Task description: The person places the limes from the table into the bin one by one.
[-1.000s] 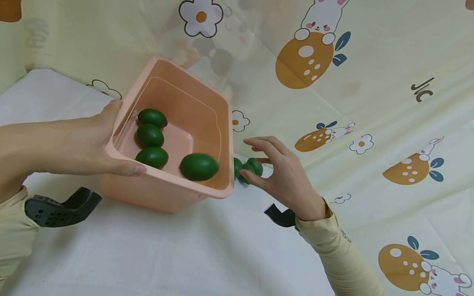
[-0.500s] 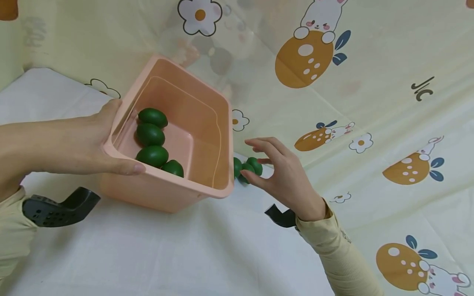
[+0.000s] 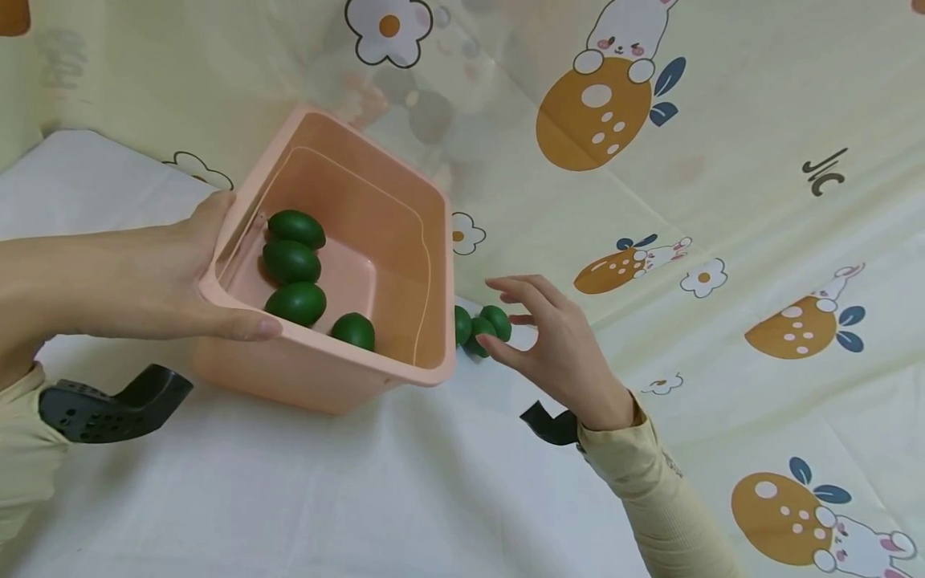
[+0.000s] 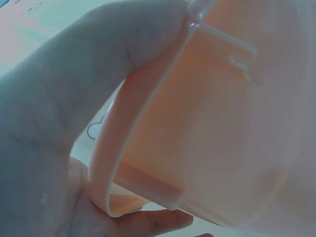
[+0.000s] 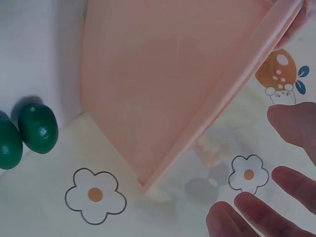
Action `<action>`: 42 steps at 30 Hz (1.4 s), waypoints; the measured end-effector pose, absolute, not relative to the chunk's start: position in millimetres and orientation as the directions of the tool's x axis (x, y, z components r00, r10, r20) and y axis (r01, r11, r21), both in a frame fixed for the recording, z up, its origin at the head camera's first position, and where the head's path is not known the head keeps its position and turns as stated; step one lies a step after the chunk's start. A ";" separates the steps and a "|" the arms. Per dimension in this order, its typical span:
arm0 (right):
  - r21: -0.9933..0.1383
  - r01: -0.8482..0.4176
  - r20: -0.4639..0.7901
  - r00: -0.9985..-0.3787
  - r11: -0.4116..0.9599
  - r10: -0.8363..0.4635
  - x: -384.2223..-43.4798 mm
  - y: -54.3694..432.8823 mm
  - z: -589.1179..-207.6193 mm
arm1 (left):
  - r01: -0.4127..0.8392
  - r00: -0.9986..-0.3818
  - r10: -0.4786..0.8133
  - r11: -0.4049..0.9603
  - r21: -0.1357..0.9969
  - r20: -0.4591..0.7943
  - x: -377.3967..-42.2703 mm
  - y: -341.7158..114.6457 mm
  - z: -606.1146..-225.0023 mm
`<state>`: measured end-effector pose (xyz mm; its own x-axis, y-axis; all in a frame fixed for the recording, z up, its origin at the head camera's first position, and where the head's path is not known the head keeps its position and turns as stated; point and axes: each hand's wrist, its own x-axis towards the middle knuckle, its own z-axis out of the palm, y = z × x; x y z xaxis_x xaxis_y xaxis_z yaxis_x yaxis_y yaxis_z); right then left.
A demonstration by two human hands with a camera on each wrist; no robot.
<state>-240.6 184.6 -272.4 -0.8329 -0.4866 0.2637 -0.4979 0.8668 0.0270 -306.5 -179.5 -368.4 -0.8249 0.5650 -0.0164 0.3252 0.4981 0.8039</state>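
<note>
My left hand (image 3: 195, 289) grips the rim of a tilted pink plastic bin (image 3: 282, 377), thumb along the near edge. In the left wrist view, the fingers (image 4: 153, 222) reach beneath the rim. Inside the bin, three green limes (image 3: 292, 262) sit in a row at the left wall, and a separate lime (image 3: 353, 330) rests by the near wall, partly hidden. To the right of the bin, my right hand (image 3: 560, 341) hovers with fingers spread and curved, holding nothing. Several more limes (image 3: 495, 321) lie bunched on the white cloth between that hand and the bin, some partly covered.
A white cloth (image 3: 347, 498) covers the table. Behind and to the right hangs a cream curtain (image 3: 723, 104) printed with rabbits, flowers and orange fruit. Black wrist mounts (image 3: 116, 405) sit on both sleeves.
One lime inside the bin has gone from near the right side to the near wall, first rolling left, then slightly back right. My right hand has shifted slightly right; the left keeps its grip.
</note>
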 end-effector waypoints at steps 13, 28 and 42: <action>0.013 -0.384 0.230 -0.898 0.923 -0.376 -243.3 216.1 -282.8 | 0.331 -0.825 0.565 0.506 0.797 -0.016 -308.6 -180.8 -371.2; -0.050 -0.227 0.183 -0.959 0.973 -0.215 -264.0 268.5 -299.9 | 0.328 -0.831 0.555 0.526 0.785 -0.025 -309.2 -181.3 -375.0; -0.082 -0.012 0.034 -0.999 0.997 -0.009 -304.9 318.1 -325.9 | 0.326 -0.820 0.573 0.489 0.809 -0.015 -309.8 -180.7 -373.3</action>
<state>-304.9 318.1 -325.9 -0.9994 -0.0088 0.0336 -0.0116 0.9966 -0.0820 -309.8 -180.7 -373.3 -0.8195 0.5729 -0.0153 0.3264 0.4885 0.8092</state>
